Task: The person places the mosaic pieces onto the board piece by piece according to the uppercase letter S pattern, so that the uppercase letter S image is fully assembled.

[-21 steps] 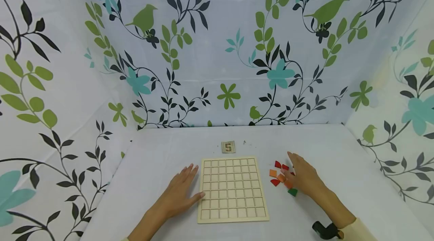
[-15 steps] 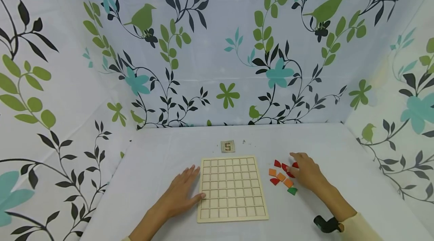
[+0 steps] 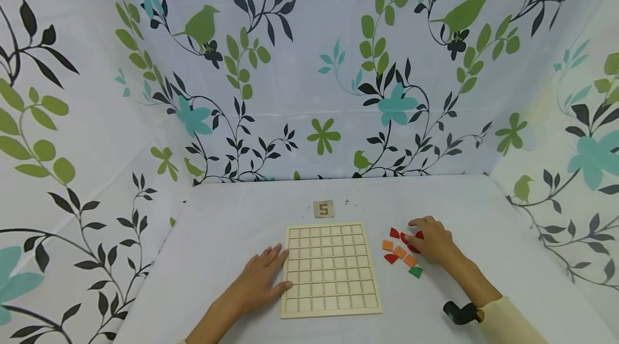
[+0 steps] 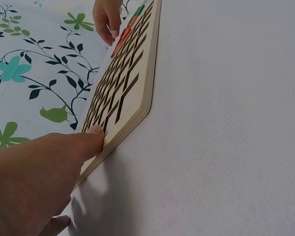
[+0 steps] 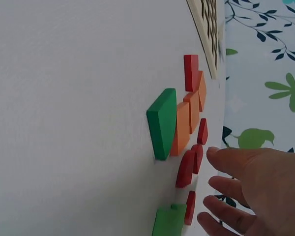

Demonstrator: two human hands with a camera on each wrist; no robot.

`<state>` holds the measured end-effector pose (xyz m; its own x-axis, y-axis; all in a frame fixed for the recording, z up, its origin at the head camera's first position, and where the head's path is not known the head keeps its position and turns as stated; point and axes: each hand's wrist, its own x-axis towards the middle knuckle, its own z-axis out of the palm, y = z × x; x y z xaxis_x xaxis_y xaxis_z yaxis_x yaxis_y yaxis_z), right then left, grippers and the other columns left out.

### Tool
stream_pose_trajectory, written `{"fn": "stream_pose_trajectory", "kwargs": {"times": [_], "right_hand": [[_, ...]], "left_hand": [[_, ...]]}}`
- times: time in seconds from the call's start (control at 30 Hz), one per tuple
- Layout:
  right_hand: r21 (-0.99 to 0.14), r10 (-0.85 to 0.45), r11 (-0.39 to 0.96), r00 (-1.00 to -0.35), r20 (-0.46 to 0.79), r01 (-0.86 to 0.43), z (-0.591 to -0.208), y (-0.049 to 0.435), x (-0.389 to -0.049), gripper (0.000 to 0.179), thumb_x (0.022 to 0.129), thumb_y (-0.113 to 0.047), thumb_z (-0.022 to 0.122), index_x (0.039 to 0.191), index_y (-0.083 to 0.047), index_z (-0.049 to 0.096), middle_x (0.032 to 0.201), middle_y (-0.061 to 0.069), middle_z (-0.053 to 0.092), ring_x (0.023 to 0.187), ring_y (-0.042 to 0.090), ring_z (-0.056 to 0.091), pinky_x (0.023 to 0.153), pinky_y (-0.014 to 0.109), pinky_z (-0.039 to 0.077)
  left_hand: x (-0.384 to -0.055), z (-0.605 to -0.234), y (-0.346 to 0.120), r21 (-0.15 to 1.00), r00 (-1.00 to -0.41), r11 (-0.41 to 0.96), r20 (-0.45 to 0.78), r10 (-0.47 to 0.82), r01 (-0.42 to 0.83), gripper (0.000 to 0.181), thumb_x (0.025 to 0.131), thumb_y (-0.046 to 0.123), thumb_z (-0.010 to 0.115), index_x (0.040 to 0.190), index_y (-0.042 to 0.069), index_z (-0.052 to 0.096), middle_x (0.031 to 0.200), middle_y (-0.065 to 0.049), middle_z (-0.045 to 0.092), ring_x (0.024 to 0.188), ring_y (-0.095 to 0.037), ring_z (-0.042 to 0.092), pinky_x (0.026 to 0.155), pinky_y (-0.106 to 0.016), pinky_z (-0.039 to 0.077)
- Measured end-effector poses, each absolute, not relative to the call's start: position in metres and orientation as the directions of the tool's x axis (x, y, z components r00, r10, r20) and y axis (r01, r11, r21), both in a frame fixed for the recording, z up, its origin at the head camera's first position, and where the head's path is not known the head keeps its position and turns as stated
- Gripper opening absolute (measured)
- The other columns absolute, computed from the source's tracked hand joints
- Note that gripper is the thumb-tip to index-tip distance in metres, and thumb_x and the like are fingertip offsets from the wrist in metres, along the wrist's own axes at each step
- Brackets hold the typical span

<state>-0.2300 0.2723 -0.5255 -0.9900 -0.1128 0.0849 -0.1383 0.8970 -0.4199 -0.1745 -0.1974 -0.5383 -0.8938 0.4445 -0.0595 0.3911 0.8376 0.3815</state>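
Note:
A square wooden grid board [image 3: 332, 270] lies on the table. My left hand [image 3: 261, 280] is at its left side, fingers extended, thumb [image 4: 94, 135] resting on the board's frame. To the right of the board lie small flat blocks: several red quarter-round blocks [image 3: 390, 258], three orange square blocks [image 3: 400, 251] and a green quarter-round block [image 3: 415, 272]. My right hand [image 3: 432, 240] hovers at the red ones, its fingers loosely spread and holding nothing. A further green block [image 5: 169, 222] shows in the right wrist view, hidden under my right hand from above.
Beyond the board lies a small square card [image 3: 323, 209] marked with an S- or 5-like shape. A black device [image 3: 461, 313] sits by my right wrist. Patterned cloth [image 3: 290, 64] hangs around the white table [image 3: 232, 215] at the back and sides.
My right hand has drawn back slightly from the blocks, uncovering more red and orange ones. My left fingertips have moved a little nearer along the board's side. The blocks look unmoved.

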Motion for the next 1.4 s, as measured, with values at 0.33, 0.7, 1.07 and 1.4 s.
{"fn": "stream_pose_trajectory", "kwargs": {"times": [0.33,0.7,1.07,1.4], "right_hand": [[-0.426,-0.146,0.886,-0.982,0.121,-0.184,-0.536,0.246,-0.241,0.035,0.093,-0.022,0.081,0.121,-0.003,0.072,0.119,0.023,0.065,0.109,0.042,0.06,0.081,0.057,0.048],[-0.432,-0.138,0.884,-0.983,0.12,-0.177,-0.536,0.238,-0.245,0.028,0.098,-0.017,0.077,0.122,-0.004,0.071,0.117,0.02,0.065,0.107,0.039,0.062,0.081,0.057,0.052],[-0.521,-0.173,0.829,-0.979,0.109,-0.204,-0.539,0.231,-0.257,0.026,0.101,-0.008,0.071,0.122,0.006,0.067,0.113,0.019,0.063,0.102,0.031,0.058,0.094,0.052,0.058],[-0.538,-0.184,0.817,-0.978,0.101,-0.209,-0.535,0.209,-0.267,0.028,0.102,-0.005,0.069,0.125,0.01,0.066,0.109,0.018,0.065,0.094,0.027,0.061,0.093,0.048,0.059]], "left_hand": [[-0.174,-0.534,-0.2,0.384,-0.893,0.838,-0.07,0.444,0.387,0.074,0.105,0.055,0.059,0.164,0.015,0.039,0.172,-0.017,0.031,0.158,-0.043,0.028,0.124,-0.07,0.022],[-0.173,-0.534,-0.205,0.384,-0.886,0.835,-0.081,0.456,0.394,0.071,0.106,0.052,0.057,0.165,0.015,0.038,0.171,-0.017,0.032,0.158,-0.044,0.029,0.124,-0.071,0.021],[-0.173,-0.533,-0.205,0.403,-0.885,0.824,-0.068,0.461,0.398,0.071,0.106,0.051,0.057,0.164,0.015,0.039,0.171,-0.016,0.032,0.158,-0.043,0.029,0.125,-0.07,0.02],[-0.171,-0.533,-0.207,0.413,-0.884,0.82,-0.069,0.463,0.397,0.072,0.106,0.053,0.057,0.165,0.016,0.038,0.172,-0.014,0.032,0.159,-0.041,0.028,0.125,-0.069,0.02]]}}
